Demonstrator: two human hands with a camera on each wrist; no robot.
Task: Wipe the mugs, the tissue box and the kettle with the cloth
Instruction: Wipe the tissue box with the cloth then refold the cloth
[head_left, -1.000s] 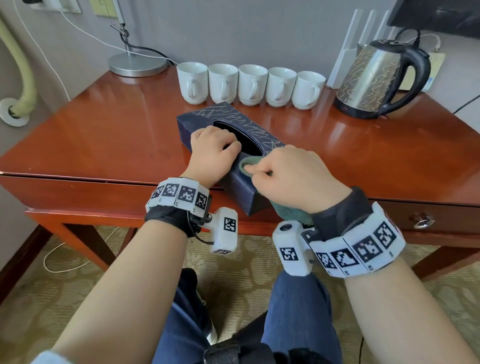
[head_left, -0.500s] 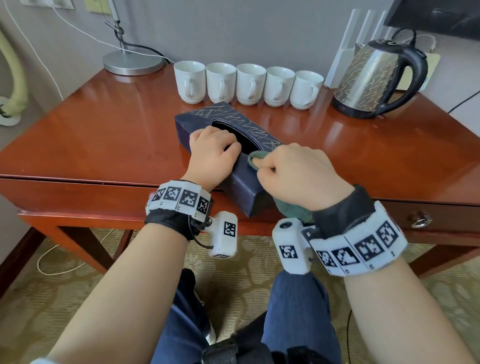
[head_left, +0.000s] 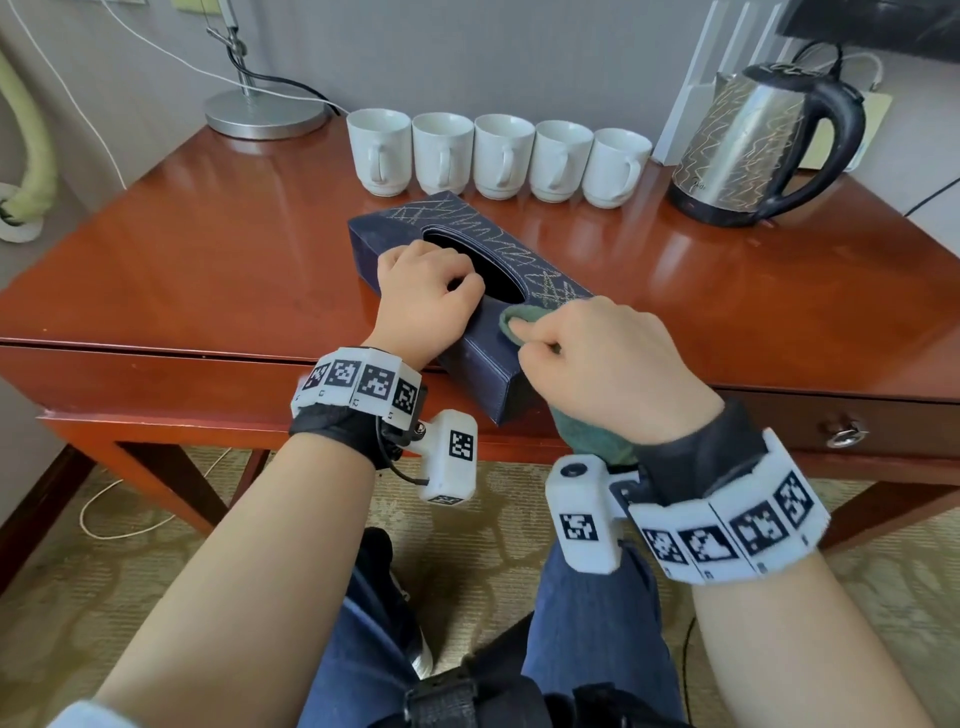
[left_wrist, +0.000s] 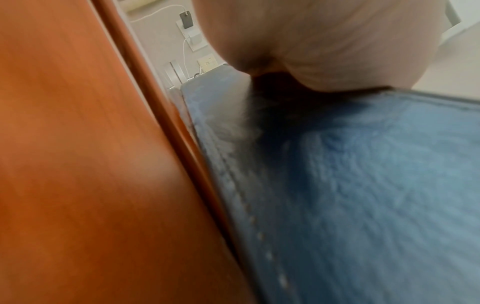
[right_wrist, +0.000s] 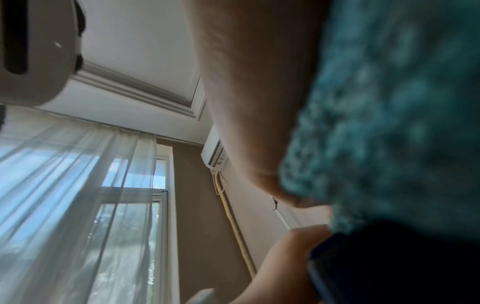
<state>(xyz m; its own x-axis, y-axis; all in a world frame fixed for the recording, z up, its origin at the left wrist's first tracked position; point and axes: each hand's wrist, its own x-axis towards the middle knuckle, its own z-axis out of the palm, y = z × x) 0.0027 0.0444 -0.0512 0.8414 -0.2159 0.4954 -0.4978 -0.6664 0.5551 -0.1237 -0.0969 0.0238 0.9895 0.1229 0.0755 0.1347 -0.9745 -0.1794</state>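
Note:
A dark blue tissue box (head_left: 483, 358) with scribbled lines on its top lies at an angle near the table's front edge. My left hand (head_left: 426, 291) grips its left edge beside the oval opening, fingers curled. My right hand (head_left: 602, 358) holds a green cloth (head_left: 514, 322) bunched against the box's near top end; the cloth's tail hangs below the wrist. In the left wrist view the box's side (left_wrist: 363, 195) fills the right. The cloth (right_wrist: 389, 123) fills the right wrist view. Several white mugs (head_left: 504, 156) stand in a row behind the box. The steel kettle (head_left: 753, 150) sits at the back right.
A lamp base (head_left: 265, 111) stands at the back left of the red-brown table (head_left: 182, 270). A drawer with a metal pull (head_left: 841, 434) is at the front right. My knees are under the table's front edge, over patterned carpet.
My right hand with the cloth has shifted slightly along the near end of the box top. The left hand keeps its grip. The view has moved a little.

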